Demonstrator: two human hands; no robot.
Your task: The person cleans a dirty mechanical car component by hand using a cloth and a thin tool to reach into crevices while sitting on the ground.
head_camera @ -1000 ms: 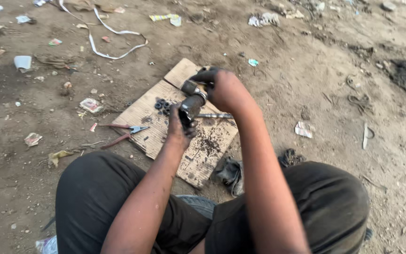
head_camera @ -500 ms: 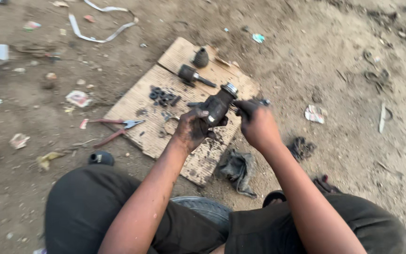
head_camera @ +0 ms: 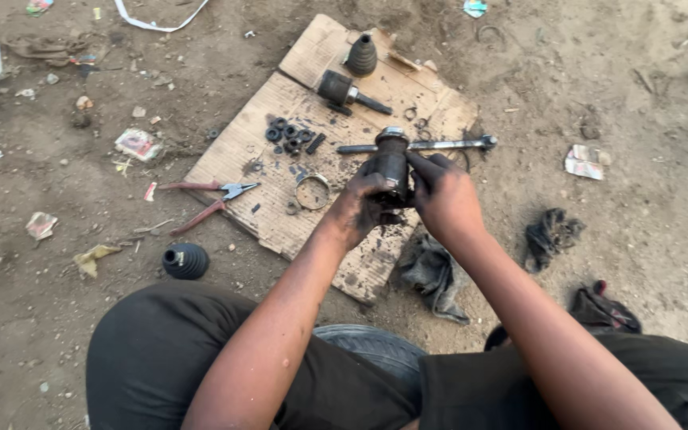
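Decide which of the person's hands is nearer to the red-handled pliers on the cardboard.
Left. The left hand grips the greasy metal joint on the side facing the red-handled pliers; the right hand holds the joint's far side.

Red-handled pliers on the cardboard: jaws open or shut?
Open. The pliers lie flat on the cardboard, handles splayed wide apart. Neither hand touches them; both grip the greasy joint part.
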